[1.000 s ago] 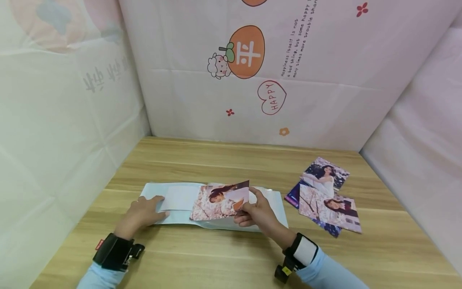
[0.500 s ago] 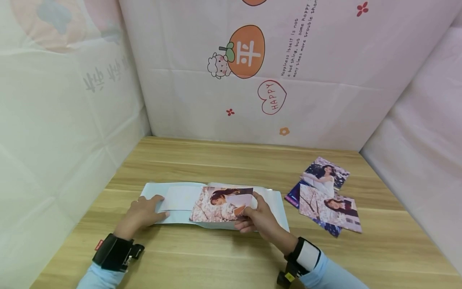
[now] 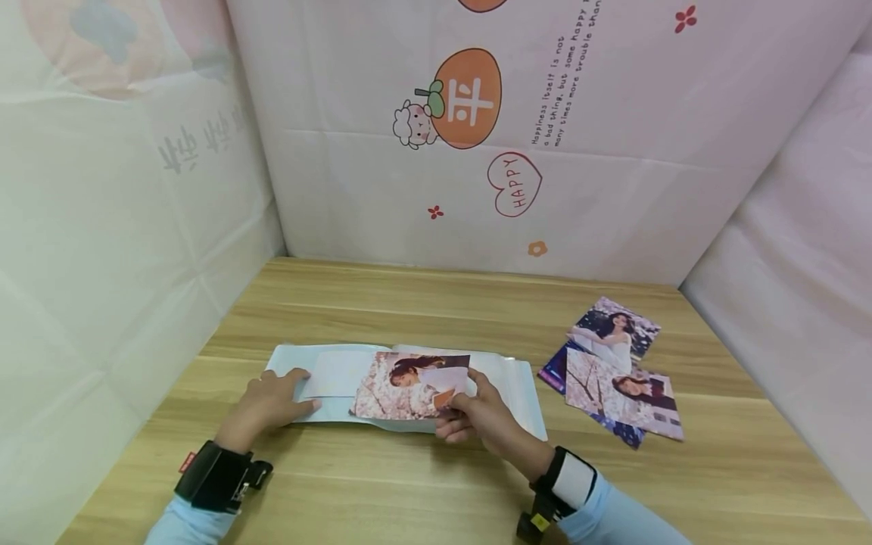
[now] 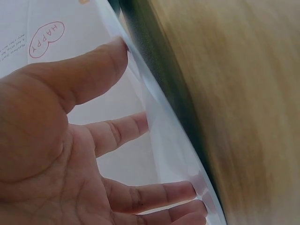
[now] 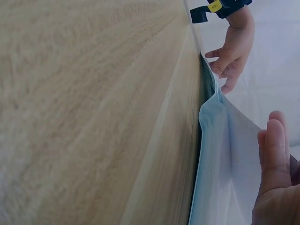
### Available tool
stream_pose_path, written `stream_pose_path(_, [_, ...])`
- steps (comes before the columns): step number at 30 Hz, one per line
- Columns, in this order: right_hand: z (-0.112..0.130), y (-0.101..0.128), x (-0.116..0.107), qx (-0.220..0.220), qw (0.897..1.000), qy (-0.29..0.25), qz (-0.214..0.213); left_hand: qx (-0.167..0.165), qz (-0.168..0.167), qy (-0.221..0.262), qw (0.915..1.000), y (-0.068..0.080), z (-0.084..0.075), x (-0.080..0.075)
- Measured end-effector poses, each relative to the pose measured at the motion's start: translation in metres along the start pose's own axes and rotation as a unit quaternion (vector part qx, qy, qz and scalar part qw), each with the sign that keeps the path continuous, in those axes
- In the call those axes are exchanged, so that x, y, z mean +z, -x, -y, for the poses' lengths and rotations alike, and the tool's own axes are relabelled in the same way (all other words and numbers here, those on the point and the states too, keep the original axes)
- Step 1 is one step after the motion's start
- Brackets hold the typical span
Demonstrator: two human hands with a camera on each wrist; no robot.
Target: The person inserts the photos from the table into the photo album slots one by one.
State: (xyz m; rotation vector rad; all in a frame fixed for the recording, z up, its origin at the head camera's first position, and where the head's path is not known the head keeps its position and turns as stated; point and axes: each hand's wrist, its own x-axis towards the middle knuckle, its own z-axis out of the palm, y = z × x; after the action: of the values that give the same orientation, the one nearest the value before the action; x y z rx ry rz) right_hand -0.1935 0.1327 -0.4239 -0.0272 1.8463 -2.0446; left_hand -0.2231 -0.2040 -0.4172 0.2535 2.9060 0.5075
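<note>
left hand (image 3: pixel 267 403) flat, fingers straight, pressing album (image 3: pixel 327 376) on desk (image 3: pixel 422 303) | right hand (image 3: pixel 477 412) pinches photo (image 3: pixel 409 386) over album middle | keep album pinned, photo edge level with sleeve

An album (image 3: pixel 518 386) lies open on the table (image 3: pixel 422 303), the left hand (image 3: pixel 269 401) on its left page, the right hand (image 3: pixel 477 416) holding a photo (image 3: pixel 409 386) over its middle; loose photos (image 3: pixel 616 371) lie to its right
</note>
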Motion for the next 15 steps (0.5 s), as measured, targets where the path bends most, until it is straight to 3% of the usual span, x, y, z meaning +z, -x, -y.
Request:
stream_pose_path(8, [-0.005,-0.011,0.000,-0.006,1.000,0.021,0.002,-0.001,0.001,0.003,1.0000,-0.001,0.001,0.001])
stream_pose_path(15, [-0.008,-0.019,-0.006,-0.042,0.991,0.123,-0.044,0.011,0.006,-0.001,0.9999,-0.001,0.002,-0.002])
